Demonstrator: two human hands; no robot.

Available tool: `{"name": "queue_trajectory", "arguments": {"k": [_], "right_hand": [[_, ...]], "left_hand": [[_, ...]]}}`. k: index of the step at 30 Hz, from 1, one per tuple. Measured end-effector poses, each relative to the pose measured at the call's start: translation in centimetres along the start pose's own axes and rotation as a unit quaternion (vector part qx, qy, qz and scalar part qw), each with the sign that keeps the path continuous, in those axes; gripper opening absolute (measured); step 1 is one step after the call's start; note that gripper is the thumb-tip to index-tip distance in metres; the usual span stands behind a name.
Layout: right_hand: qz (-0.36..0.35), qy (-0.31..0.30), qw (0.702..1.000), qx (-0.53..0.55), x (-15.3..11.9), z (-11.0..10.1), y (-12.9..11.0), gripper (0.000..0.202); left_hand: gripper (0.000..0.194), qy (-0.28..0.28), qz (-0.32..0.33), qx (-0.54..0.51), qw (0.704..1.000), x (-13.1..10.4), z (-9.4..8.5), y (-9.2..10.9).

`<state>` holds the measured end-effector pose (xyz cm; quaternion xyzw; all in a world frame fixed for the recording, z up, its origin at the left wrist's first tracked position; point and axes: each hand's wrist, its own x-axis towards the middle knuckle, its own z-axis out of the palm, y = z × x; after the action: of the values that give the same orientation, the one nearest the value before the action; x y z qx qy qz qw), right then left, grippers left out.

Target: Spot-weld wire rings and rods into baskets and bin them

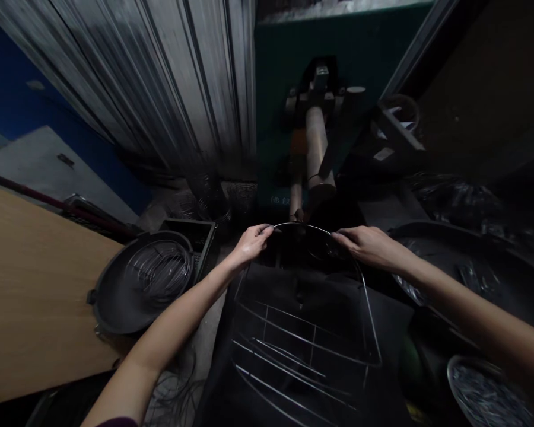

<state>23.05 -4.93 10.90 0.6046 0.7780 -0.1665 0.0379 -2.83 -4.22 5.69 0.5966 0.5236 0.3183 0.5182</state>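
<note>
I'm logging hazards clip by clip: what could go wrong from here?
The left hand and right hand are bare and grip the wire frame, apparently close to the machine's rods, so they might get pinched if those rods move.

Both hands hold only the frame's top curve, so its other end could swing or tilt.

The bowl of small pieces lies near the right forearm, which might knock it.

The wire frame (312,345) at lower centre is smooth, shiny metal. At upper left, the ribbed wall (182,77) has a dull metallic sheen; the left-edge panel (40,284) looks like smooth, matt wood.
</note>
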Motion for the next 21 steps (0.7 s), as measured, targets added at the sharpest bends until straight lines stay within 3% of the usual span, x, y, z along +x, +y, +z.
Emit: {"name": "queue_trajectory", "arguments": {"k": [21], "right_hand": [[0.013, 0.003, 0.999, 0.035, 0.4, -0.5, 1.2, 0.041]], "left_hand": [[0.040, -0.007, -0.019, -0.053, 0.998, 1.2, 0.3, 0.4]]}}
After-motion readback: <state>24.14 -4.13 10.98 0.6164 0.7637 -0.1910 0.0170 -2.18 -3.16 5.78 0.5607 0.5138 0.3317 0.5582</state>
